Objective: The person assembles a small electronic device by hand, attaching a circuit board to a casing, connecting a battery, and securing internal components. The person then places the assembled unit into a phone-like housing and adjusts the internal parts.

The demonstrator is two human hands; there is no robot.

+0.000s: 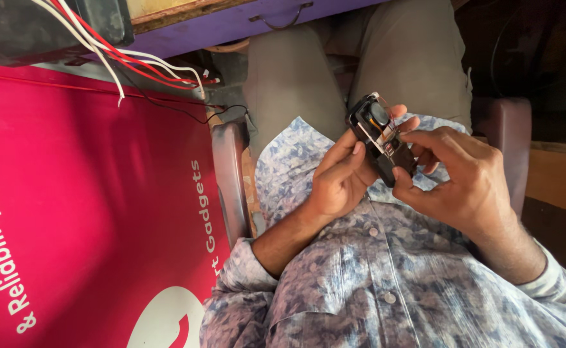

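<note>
I saw my left hand (338,183) and right hand (453,177) both grasping the opened black device (381,138) over my lap; its exposed thin wires looked liable to snap if my fingers pressed harder.

red printed banner (90,212) | red and white wires (148,64) | purple drawer with handle (231,26) | chair armrest (230,180)

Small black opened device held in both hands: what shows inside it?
Inside the small black opened device: a round dark part near its top end, thin wires and small metal parts below. The left hand and right hand cover its lower end and back.
</note>
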